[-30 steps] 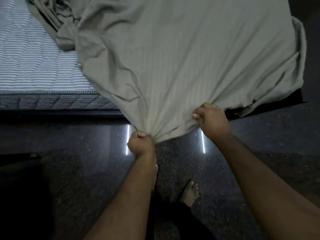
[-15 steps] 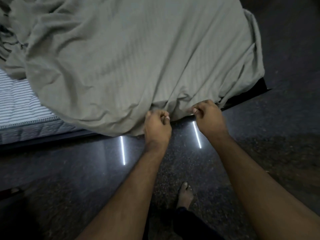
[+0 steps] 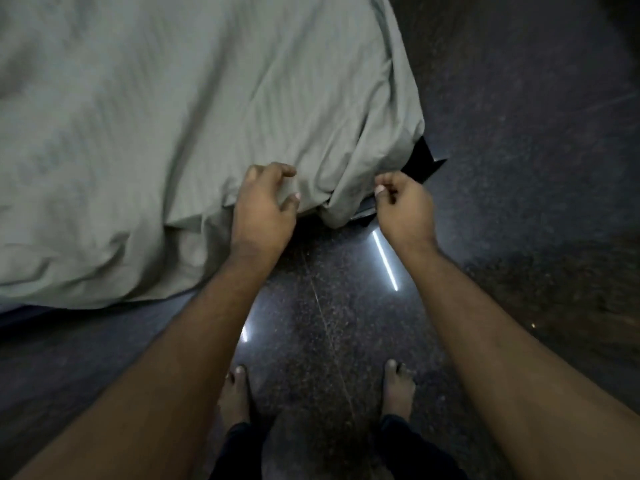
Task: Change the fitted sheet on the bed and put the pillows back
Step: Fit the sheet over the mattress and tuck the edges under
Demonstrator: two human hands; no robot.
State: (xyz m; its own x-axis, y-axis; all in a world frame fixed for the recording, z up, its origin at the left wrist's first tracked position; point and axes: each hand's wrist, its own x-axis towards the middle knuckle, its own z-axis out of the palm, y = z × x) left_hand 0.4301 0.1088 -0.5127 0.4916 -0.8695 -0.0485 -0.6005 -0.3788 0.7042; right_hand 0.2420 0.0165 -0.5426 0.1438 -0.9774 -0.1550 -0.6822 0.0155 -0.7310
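Note:
A grey-green fitted sheet [image 3: 180,109] is spread over the bed and hangs over its near edge and right corner. My left hand [image 3: 265,206] grips a fold of the sheet at the near edge, thumb and fingers curled into the cloth. My right hand [image 3: 403,207] is beside the sheet's hanging corner [image 3: 337,211], fingers curled. Whether it pinches any cloth I cannot tell. The mattress is hidden under the sheet. No pillows are in view.
The dark bed frame's corner [image 3: 424,161] sticks out past the sheet to the right of my hands. Dark polished stone floor [image 3: 519,133] runs along the right and near side. My bare feet [image 3: 398,386] stand just before the bed.
The view has swung left to right along the bed, and the striped mattress is out of sight. The sheet now covers the corner. My hands have moved up to the bed's right corner.

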